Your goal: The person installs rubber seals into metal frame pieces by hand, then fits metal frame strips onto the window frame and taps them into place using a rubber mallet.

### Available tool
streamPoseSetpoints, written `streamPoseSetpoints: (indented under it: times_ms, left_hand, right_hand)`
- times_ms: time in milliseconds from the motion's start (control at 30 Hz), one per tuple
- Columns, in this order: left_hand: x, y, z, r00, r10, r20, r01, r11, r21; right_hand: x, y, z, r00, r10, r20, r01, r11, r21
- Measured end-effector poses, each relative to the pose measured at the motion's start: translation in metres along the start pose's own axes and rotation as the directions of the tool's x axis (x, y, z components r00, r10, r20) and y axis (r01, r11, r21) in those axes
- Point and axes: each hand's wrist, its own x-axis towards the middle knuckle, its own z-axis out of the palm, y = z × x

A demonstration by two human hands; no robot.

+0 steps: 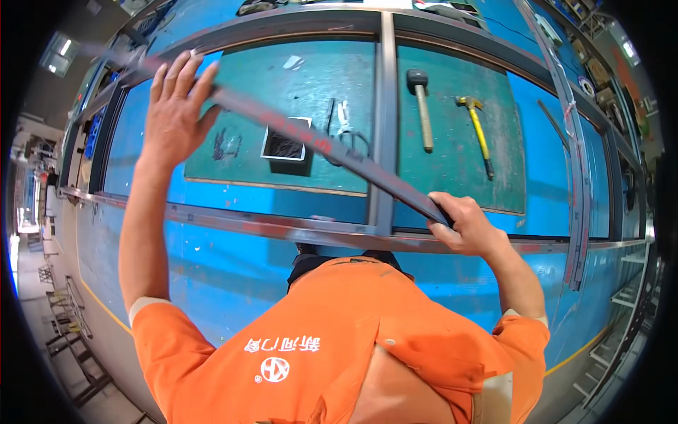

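Observation:
A long dark grey metal profile strip (314, 138) with reddish markings slants across the view, held above a large window-like frame (383, 127). My left hand (176, 106) is closed around its upper left part, fingers over the top and thumb below. At the lower right end, my right hand (466, 222) wraps round the strip near the frame's near rail. The far left end of the strip is blurred.
Inside the frame, a green board (240, 169) lies on a blue surface. On it are a black-headed mallet (421, 109), a yellow-handled hammer (478, 134), a small open box (284, 146) with dark contents, and dark hand tools (332, 131). Another strip (579, 191) crosses the frame's right side.

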Motion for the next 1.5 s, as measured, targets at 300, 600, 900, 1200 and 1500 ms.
streamPoseSetpoints:
  times_ms: [300,600,900,1200,1500]
  left_hand:
    - [-0.274,-0.114,0.019,0.744,-0.310,0.592,0.478,0.866,-0.147]
    - [-0.303,-0.101,0.053,0.503,-0.284,0.816,0.802,0.506,-0.318]
    - [-0.244,-0.085,0.091,0.436,-0.063,0.898,0.834,0.404,-0.376]
    - [-0.197,-0.065,0.138,0.416,0.218,0.883,0.759,0.451,-0.469]
    - [-0.196,-0.063,0.162,0.420,0.355,0.835,0.736,0.405,-0.542]
  right_hand:
    - [0.174,-0.050,0.098,0.672,-0.691,-0.266,0.240,0.543,-0.805]
    - [0.331,0.037,0.291,0.998,-0.042,-0.039,-0.011,0.533,-0.846]
    - [0.323,0.043,0.282,0.995,0.101,0.002,-0.063,0.632,-0.772]
    - [0.292,0.028,0.186,0.409,0.803,-0.435,0.012,0.472,0.882]
    - [0.298,0.037,0.200,0.140,0.851,-0.506,0.068,0.501,0.863]
